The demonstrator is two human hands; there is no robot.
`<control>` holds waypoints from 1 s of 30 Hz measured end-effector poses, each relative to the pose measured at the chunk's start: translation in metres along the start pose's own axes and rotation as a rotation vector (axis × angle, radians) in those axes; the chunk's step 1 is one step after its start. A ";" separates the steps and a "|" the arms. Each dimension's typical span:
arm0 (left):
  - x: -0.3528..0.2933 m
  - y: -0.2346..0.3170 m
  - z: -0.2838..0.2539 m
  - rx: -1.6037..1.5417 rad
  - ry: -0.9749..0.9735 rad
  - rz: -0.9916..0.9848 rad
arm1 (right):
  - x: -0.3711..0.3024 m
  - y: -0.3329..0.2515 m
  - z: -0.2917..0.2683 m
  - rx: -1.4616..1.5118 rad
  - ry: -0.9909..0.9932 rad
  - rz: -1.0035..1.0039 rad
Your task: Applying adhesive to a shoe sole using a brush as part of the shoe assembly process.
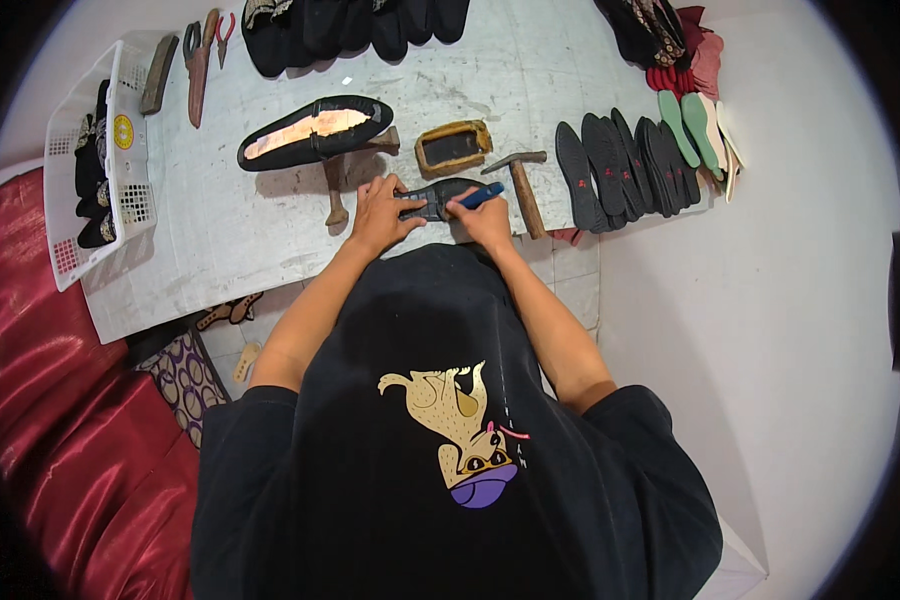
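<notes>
My left hand (pixel 378 216) holds a black shoe sole (pixel 454 189) down at the table's near edge, its thumb and fingers at the sole's left end. A greyish patch with lines shows on the sole beside those fingers; I cannot make out what it is. My right hand (pixel 483 214) grips a blue pen (pixel 482 195), its lower end hidden by the fingers over the sole. Just beyond my left hand, an upturned black shoe (pixel 317 132) with a tan strip in its underside rests by a metal shoe anvil (pixel 336 190).
Close by are a yellowish-rimmed box (pixel 453 147) and a hammer (pixel 526 195). Black soles (pixel 601 170) stand in a row at right, beside green and cream insoles (pixel 692 130). A white basket (pixel 130 185), pliers (pixel 224 40) and a sheathed tool (pixel 199 85) lie left; black shoes (pixel 355 25) line the back.
</notes>
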State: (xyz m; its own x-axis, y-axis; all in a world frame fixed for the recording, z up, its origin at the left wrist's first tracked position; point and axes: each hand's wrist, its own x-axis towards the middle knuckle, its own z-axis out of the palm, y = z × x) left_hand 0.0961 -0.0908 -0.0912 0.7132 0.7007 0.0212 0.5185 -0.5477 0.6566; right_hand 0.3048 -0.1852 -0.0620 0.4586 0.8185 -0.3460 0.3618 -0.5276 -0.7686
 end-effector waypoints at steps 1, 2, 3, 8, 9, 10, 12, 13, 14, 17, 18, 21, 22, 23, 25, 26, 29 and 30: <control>0.000 0.000 0.000 -0.001 -0.008 0.004 | 0.001 -0.004 -0.001 0.002 0.003 -0.002; 0.001 -0.001 -0.001 -0.002 -0.015 0.007 | 0.003 -0.009 -0.001 -0.019 0.004 -0.015; 0.001 -0.001 -0.002 -0.003 -0.017 0.011 | 0.003 -0.012 -0.001 -0.041 0.006 -0.025; 0.002 0.002 -0.004 0.010 -0.004 0.011 | 0.014 -0.023 0.014 0.071 0.112 -0.235; 0.002 0.002 -0.005 0.011 -0.006 0.011 | 0.015 -0.019 0.015 0.072 0.112 -0.234; 0.003 0.002 -0.005 0.011 -0.007 0.009 | 0.016 -0.014 0.016 0.079 0.164 -0.270; 0.004 0.003 -0.005 0.013 -0.007 0.003 | 0.018 -0.007 0.011 0.120 0.212 -0.204; 0.005 0.002 -0.005 0.003 -0.004 0.005 | 0.018 -0.007 0.004 0.154 0.204 -0.102; 0.004 0.002 -0.006 -0.007 -0.001 0.008 | 0.018 -0.006 -0.004 0.097 0.249 -0.111; 0.003 0.001 -0.005 -0.018 0.010 0.000 | 0.016 0.004 -0.026 0.003 0.309 -0.101; 0.003 0.001 -0.005 -0.018 0.013 -0.001 | 0.013 0.007 -0.032 0.002 0.309 -0.104; 0.003 0.001 -0.006 -0.019 0.002 -0.005 | 0.009 0.014 -0.039 0.032 0.347 -0.031; 0.003 0.001 -0.006 -0.021 0.003 -0.001 | 0.010 0.015 -0.039 0.013 0.361 -0.026; 0.003 0.002 -0.007 -0.023 0.004 0.004 | 0.010 0.016 -0.039 -0.006 0.374 -0.021; 0.003 -0.001 -0.005 -0.028 0.010 0.003 | 0.009 0.001 -0.032 0.003 0.329 -0.114; 0.002 -0.002 -0.004 -0.033 0.014 0.003 | 0.008 -0.008 -0.024 0.013 0.284 -0.203; 0.003 0.000 -0.004 -0.023 0.014 0.000 | 0.011 -0.012 0.007 0.092 0.141 -0.208; 0.003 0.000 -0.004 -0.022 0.013 0.000 | 0.012 -0.012 0.008 0.094 0.141 -0.207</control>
State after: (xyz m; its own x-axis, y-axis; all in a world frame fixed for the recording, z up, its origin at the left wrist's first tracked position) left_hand 0.0957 -0.0868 -0.0881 0.7072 0.7063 0.0307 0.5076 -0.5375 0.6734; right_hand 0.2991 -0.1676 -0.0615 0.4938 0.8635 -0.1027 0.3861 -0.3235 -0.8639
